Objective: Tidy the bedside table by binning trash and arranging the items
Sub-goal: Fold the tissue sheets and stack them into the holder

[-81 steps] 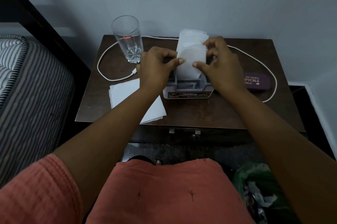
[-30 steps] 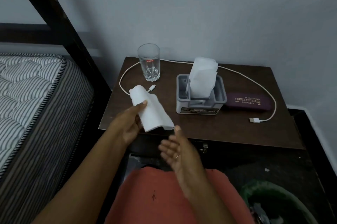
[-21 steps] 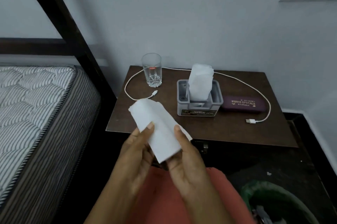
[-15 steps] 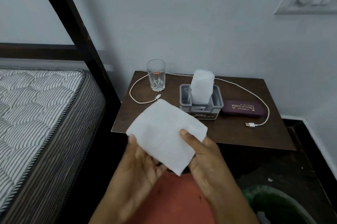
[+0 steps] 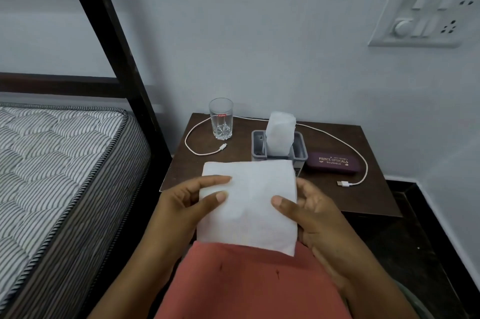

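Pinching a white tissue sheet (image 5: 249,204) at its side edges, my left hand (image 5: 192,201) and right hand (image 5: 314,214) hold it flat above my lap. Behind it, the brown bedside table (image 5: 324,194) against the wall (image 5: 259,33) carries a glass (image 5: 221,122), tissue holder (image 5: 301,147), spectacles case (image 5: 333,162) and charging cable (image 5: 337,140).

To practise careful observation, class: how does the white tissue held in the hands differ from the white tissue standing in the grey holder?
The held tissue is spread flat and wide; the holder tissue stands upright, folded narrow. The held tissue is pinched at its sides by the left hand and the right hand; the holder tissue sits in the grey holder, untouched. Both are plain white.
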Demonstrator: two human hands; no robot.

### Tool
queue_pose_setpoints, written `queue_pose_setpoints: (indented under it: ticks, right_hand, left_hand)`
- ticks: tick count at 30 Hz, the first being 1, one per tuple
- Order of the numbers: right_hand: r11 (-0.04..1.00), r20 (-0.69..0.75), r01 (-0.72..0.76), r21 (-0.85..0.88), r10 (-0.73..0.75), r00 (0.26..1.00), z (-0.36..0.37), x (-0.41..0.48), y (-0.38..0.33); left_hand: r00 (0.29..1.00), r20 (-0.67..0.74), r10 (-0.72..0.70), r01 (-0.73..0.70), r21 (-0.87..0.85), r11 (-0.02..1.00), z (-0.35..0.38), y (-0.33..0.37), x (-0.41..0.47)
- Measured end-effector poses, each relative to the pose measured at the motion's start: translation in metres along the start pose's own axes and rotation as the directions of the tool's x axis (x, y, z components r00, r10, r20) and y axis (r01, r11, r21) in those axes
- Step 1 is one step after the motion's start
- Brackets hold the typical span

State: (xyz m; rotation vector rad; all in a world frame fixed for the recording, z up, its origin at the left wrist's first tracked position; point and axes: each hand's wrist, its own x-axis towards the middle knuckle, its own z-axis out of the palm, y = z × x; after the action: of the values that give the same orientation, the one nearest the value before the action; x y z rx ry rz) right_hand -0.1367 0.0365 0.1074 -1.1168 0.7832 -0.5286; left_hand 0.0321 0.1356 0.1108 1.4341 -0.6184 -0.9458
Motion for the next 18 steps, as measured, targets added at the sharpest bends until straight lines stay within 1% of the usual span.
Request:
queue_pose_setpoints:
  ticks: [2,5,7,9,11,14,16,18]
  right_hand:
    - [0.998,-0.054,0.049,-0.027,-0.05,0.997,-0.003,-0.005,0.0]
    - [0.991,-0.089,0.105,-0.084,-0.112,0.99,-0.005,-0.015,-0.001]
    - [0.99,-0.096,0.109,-0.09,-0.117,0.988,-0.005,-0.019,-0.001]
    - [0.994,-0.107,0.086,-0.066,-0.093,0.99,-0.008,-0.022,-0.001]
    - [0.995,-0.088,0.078,-0.065,-0.083,0.993,-0.01,-0.025,-0.005]
    - [0.99,-0.038,0.073,-0.121,-0.078,0.996,-0.011,-0.027,-0.008]
    - [0.978,-0.058,0.073,-0.195,-0.086,0.995,-0.009,-0.028,-0.008]
    - [0.959,-0.079,0.106,-0.263,-0.131,0.988,-0.007,-0.029,-0.009]
  left_hand:
    - [1.0,-0.023,0.01,-0.009,0.065,0.998,0.0,-0.001,-0.003]
    - [1.0,0.0,-0.008,0.008,0.082,0.997,0.0,0.0,-0.009]
    - [0.999,0.025,-0.029,0.027,0.071,0.997,0.0,0.001,-0.013]
    - [0.998,0.051,-0.034,0.032,0.057,0.998,0.0,0.004,-0.016]
    - [0.997,0.073,-0.027,0.022,0.062,0.998,0.0,0.01,-0.019]
    - [0.997,0.082,-0.01,-0.003,0.158,0.988,-0.001,0.015,-0.019]
    - [0.997,0.077,-0.012,-0.008,0.253,0.968,-0.002,0.015,-0.018]
    - [0.997,0.073,-0.004,-0.019,0.315,0.949,0.0,0.016,-0.018]
